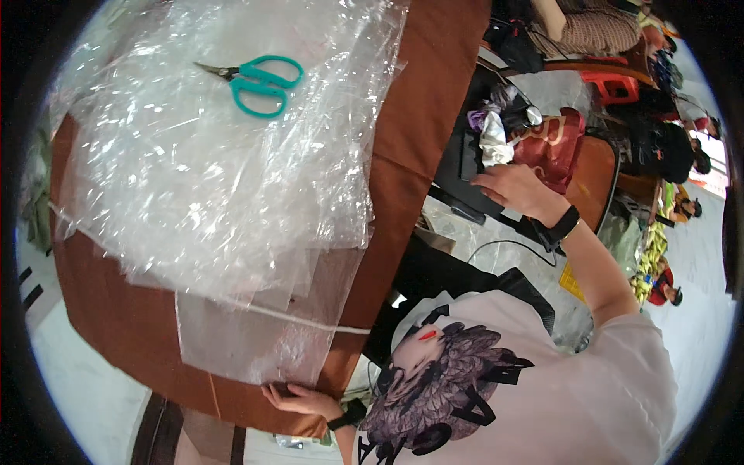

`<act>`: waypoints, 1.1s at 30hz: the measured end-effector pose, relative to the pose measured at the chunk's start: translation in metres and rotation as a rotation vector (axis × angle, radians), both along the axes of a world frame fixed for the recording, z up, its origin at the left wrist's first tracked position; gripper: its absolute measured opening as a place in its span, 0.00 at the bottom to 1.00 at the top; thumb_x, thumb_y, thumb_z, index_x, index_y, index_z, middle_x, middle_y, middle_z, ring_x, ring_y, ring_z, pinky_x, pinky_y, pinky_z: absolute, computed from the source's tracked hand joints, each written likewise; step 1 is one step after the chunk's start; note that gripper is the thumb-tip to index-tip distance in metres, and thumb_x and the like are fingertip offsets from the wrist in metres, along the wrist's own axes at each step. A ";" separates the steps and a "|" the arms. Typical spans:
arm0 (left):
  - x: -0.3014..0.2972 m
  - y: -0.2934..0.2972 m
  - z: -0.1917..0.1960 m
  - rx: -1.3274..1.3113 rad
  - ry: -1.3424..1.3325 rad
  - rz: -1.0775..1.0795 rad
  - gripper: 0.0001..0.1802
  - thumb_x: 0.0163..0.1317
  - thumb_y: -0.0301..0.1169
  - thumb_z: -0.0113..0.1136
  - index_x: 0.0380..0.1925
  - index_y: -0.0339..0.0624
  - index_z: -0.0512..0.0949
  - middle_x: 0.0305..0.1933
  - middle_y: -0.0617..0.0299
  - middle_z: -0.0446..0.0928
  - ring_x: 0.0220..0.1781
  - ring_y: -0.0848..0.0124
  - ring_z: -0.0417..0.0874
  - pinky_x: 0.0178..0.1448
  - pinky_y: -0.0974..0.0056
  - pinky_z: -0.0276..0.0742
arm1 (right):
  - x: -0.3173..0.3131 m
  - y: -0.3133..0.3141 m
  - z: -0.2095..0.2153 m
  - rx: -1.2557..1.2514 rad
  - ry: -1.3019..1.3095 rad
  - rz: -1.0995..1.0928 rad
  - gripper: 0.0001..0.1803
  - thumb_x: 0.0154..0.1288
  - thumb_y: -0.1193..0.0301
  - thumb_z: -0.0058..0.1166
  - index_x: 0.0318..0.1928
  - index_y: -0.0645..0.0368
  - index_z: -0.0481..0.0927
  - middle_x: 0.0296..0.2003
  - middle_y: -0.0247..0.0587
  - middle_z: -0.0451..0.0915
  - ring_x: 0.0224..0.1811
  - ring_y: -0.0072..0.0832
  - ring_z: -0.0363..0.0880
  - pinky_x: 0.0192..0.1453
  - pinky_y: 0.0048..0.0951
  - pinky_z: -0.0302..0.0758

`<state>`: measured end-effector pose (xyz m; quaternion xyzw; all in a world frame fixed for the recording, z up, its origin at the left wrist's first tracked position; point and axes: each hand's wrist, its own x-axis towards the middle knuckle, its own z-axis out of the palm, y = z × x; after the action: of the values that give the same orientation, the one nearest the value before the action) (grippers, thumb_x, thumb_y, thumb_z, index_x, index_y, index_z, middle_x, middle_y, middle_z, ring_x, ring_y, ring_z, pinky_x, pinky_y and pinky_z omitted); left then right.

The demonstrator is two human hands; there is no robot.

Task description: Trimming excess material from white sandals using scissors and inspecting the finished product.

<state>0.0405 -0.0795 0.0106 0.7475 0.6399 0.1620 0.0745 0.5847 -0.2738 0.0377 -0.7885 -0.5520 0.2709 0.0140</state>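
My left hand [302, 401] lies at the edge of the brown-covered table, fingers stretched out, touching or just beside the lower edge of a clear plastic sheet or bag [240, 341]. My right hand [523, 190] hangs off to the right, over a black seat or stand. Its fingers are loosely bent and apart, with nothing visible in them. Close by it are a crumpled white item [496, 139] and a red bag [554, 147]. Teal-handled scissors [263, 91] rest, blades parted, on a large pile of clear plastic [209, 178].
A brown cloth [422, 85] covers the table. A white cord or strip [310, 319] crosses the plastic near my left hand. Right of the table are an orange-brown chair [595, 174], a red stool [612, 87] and a dark cable [504, 242] on the floor. Several people sit farther off.
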 end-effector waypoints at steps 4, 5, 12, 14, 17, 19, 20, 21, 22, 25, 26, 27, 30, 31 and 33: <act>-0.005 -0.003 0.006 -0.017 -0.097 0.011 0.20 0.70 0.27 0.52 0.58 0.29 0.67 0.69 0.40 0.63 0.69 0.46 0.65 0.72 0.47 0.64 | -0.020 0.015 0.011 -0.067 0.067 0.009 0.11 0.65 0.68 0.52 0.45 0.57 0.79 0.37 0.49 0.79 0.41 0.48 0.80 0.45 0.47 0.77; -0.009 -0.003 0.006 -0.023 -0.087 -0.007 0.20 0.67 0.26 0.53 0.58 0.31 0.68 0.69 0.41 0.63 0.69 0.46 0.65 0.71 0.47 0.63 | -0.020 0.009 0.001 -0.134 0.242 0.006 0.11 0.66 0.67 0.50 0.45 0.57 0.79 0.37 0.51 0.79 0.43 0.49 0.79 0.47 0.48 0.77; 0.001 -0.022 0.075 -0.042 -0.207 0.175 0.25 0.65 0.23 0.57 0.62 0.38 0.67 0.70 0.46 0.62 0.71 0.44 0.62 0.73 0.47 0.59 | -0.047 -0.040 -0.040 -0.874 1.002 -0.278 0.24 0.71 0.52 0.51 0.50 0.60 0.82 0.42 0.50 0.83 0.44 0.42 0.83 0.45 0.38 0.78; -0.009 -0.074 0.087 -0.048 -0.257 0.413 0.21 0.65 0.22 0.56 0.58 0.37 0.69 0.65 0.45 0.66 0.66 0.45 0.68 0.69 0.50 0.64 | -0.029 0.001 -0.044 -0.845 0.941 -0.162 0.24 0.71 0.52 0.51 0.50 0.60 0.82 0.41 0.50 0.83 0.44 0.42 0.83 0.45 0.39 0.78; -0.022 -0.181 0.101 -0.325 -0.248 0.526 0.10 0.68 0.27 0.55 0.47 0.36 0.75 0.47 0.43 0.76 0.49 0.46 0.77 0.55 0.51 0.73 | -0.009 0.053 -0.043 -0.761 0.849 -0.056 0.24 0.71 0.52 0.51 0.50 0.60 0.82 0.41 0.50 0.83 0.44 0.41 0.83 0.45 0.39 0.78; -0.031 -0.261 0.080 -0.615 -0.220 0.603 0.12 0.68 0.34 0.56 0.46 0.41 0.80 0.39 0.49 0.82 0.43 0.51 0.84 0.49 0.54 0.77 | 0.000 0.074 -0.038 -0.701 0.798 -0.017 0.23 0.71 0.52 0.51 0.49 0.60 0.82 0.41 0.50 0.83 0.43 0.41 0.83 0.45 0.39 0.78; -0.036 -0.299 0.070 -0.786 -0.122 0.575 0.14 0.67 0.38 0.58 0.47 0.44 0.82 0.39 0.53 0.85 0.44 0.57 0.87 0.50 0.58 0.79 | 0.004 0.082 -0.036 -0.673 0.774 0.001 0.23 0.71 0.52 0.51 0.49 0.60 0.82 0.41 0.50 0.83 0.43 0.41 0.83 0.44 0.39 0.78; -0.056 -0.354 0.037 -0.775 -0.308 0.614 0.15 0.67 0.38 0.58 0.48 0.45 0.82 0.40 0.54 0.85 0.45 0.61 0.87 0.50 0.58 0.79 | 0.005 0.096 -0.033 -0.646 0.761 0.024 0.23 0.71 0.52 0.51 0.49 0.60 0.82 0.41 0.50 0.83 0.43 0.41 0.83 0.44 0.39 0.78; -0.069 -0.383 0.009 -0.766 -0.494 0.643 0.16 0.66 0.39 0.59 0.50 0.45 0.82 0.40 0.55 0.85 0.45 0.65 0.87 0.50 0.59 0.79 | 0.005 0.105 -0.032 -0.623 0.746 0.040 0.23 0.71 0.52 0.51 0.49 0.60 0.82 0.41 0.50 0.83 0.43 0.41 0.83 0.44 0.39 0.78; -0.056 -0.391 0.009 -0.669 -0.631 0.748 0.16 0.67 0.42 0.59 0.48 0.46 0.82 0.39 0.57 0.86 0.45 0.70 0.87 0.49 0.59 0.80 | -0.002 0.125 -0.032 -0.565 0.676 0.104 0.23 0.71 0.52 0.52 0.49 0.61 0.82 0.40 0.50 0.83 0.43 0.41 0.83 0.44 0.39 0.78; -0.034 -0.358 0.037 -0.662 -0.563 0.752 0.14 0.69 0.39 0.57 0.45 0.42 0.81 0.37 0.51 0.83 0.41 0.58 0.85 0.45 0.53 0.78 | -0.004 0.134 -0.033 -0.552 0.641 0.135 0.23 0.71 0.52 0.52 0.49 0.61 0.82 0.40 0.50 0.83 0.43 0.41 0.83 0.44 0.39 0.78; -0.015 -0.331 0.073 -0.661 -0.487 0.784 0.11 0.71 0.35 0.54 0.42 0.38 0.79 0.34 0.46 0.80 0.37 0.46 0.83 0.42 0.48 0.77 | -0.007 0.143 -0.033 -0.559 0.615 0.186 0.23 0.71 0.53 0.52 0.48 0.61 0.82 0.40 0.50 0.83 0.43 0.41 0.83 0.44 0.39 0.78; -0.039 -0.328 0.058 -0.743 -0.352 0.699 0.17 0.72 0.42 0.52 0.43 0.39 0.79 0.34 0.43 0.82 0.39 0.47 0.84 0.38 0.48 0.78 | -0.030 0.172 -0.031 -0.609 0.544 0.386 0.23 0.71 0.53 0.52 0.48 0.61 0.82 0.40 0.50 0.83 0.42 0.40 0.83 0.43 0.39 0.78; -0.053 -0.343 0.038 -0.632 -0.271 0.490 0.16 0.71 0.42 0.53 0.44 0.40 0.79 0.36 0.44 0.83 0.40 0.48 0.85 0.40 0.48 0.79 | -0.048 0.185 -0.033 -0.626 0.525 0.476 0.23 0.71 0.53 0.52 0.48 0.61 0.82 0.39 0.50 0.83 0.42 0.40 0.83 0.43 0.39 0.78; -0.063 -0.331 0.028 -0.634 -0.547 0.730 0.16 0.69 0.42 0.55 0.47 0.42 0.80 0.40 0.48 0.84 0.43 0.50 0.85 0.46 0.51 0.80 | -0.090 0.203 -0.040 -0.640 0.484 0.617 0.23 0.70 0.53 0.52 0.48 0.61 0.82 0.39 0.50 0.83 0.42 0.40 0.83 0.43 0.39 0.78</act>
<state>-0.0224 -0.4102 0.0384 0.3489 0.8320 0.1651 0.3985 0.4952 -0.0713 -0.0025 -0.4680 -0.6294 0.5932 -0.1814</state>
